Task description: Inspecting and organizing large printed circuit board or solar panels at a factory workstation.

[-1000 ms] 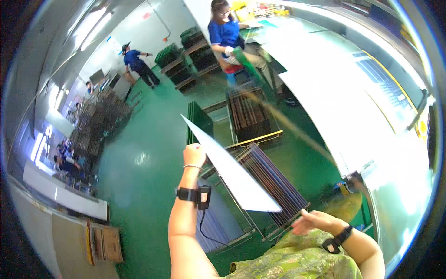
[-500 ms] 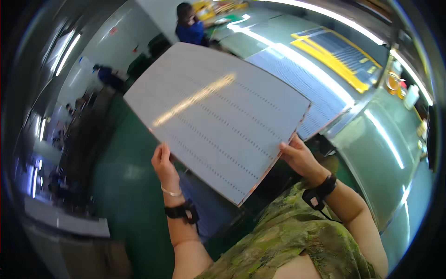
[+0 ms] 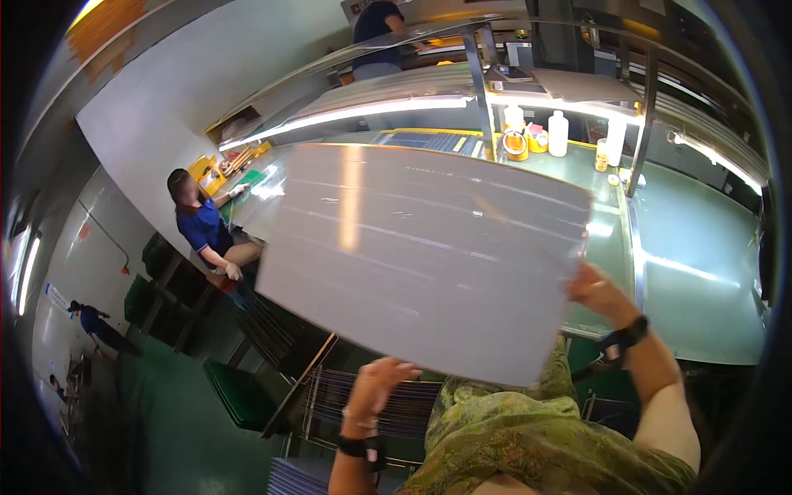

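Note:
A large, thin light-grey sheet (image 3: 429, 272) with a copper-toned rim is tilted up in front of me, blurred by motion. Faint rows of marks cross its face. My right hand (image 3: 598, 290) grips the sheet's right edge, thumb on the near face and the other fingers partly hidden. At the lower edge is my left hand (image 3: 379, 388), its fingers stretched out to the right just beneath the rim; whether they touch the sheet is unclear. Behind the sheet stretches a green-topped bench (image 3: 693, 289), partly covered by it.
White bottles (image 3: 558, 134) and an orange-rimmed roll (image 3: 515, 146) stand along the bench's back. A rack of thin dark panels (image 3: 363, 404) sits below the sheet. To the left, a person in blue (image 3: 202, 223) is at the bench end, near a dark green slab (image 3: 239, 394).
My view has swung right toward the bench. The sheet has turned more level, its rows of marks now smeared. My left hand's fingers have loosened from the lower edge; my right hand keeps its grip.

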Demonstrator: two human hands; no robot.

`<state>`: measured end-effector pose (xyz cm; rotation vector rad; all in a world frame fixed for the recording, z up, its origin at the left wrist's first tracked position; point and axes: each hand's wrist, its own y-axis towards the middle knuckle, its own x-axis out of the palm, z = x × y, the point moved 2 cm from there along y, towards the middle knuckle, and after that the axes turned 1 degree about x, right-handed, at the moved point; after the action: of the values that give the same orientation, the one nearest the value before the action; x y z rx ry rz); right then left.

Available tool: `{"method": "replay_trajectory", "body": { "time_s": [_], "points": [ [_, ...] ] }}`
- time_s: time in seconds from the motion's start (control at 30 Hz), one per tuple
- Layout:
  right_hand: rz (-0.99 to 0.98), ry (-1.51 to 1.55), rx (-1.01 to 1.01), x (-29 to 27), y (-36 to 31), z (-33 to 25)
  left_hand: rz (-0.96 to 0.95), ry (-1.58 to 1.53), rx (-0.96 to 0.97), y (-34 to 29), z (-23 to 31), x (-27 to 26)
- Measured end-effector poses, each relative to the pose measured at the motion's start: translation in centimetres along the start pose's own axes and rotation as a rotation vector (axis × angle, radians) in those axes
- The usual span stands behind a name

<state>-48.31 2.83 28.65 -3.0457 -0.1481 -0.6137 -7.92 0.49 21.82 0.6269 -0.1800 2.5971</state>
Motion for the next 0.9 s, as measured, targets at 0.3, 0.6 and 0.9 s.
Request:
{"method": "replay_trajectory", "body": {
  "time_s": [0.3, 0.6, 0.9],
  "points": [
    [0.272, -0.153, 0.048, -18.3, -16.9, -3.9, -0.947, 0.089, -0.536, 6.3, -13.2, 15.0],
    [0.564, -0.338, 0.356, -30.7, -19.3, -2.6, -0.866, 0.519, -0.446, 8.8, -16.6, 9.4],
    [0.777, -0.695, 0.781, -27.9, -14.6, -7.5, 0.454, -0.007, -0.337, 6.3, -7.4, -8.5]
  ]
}}
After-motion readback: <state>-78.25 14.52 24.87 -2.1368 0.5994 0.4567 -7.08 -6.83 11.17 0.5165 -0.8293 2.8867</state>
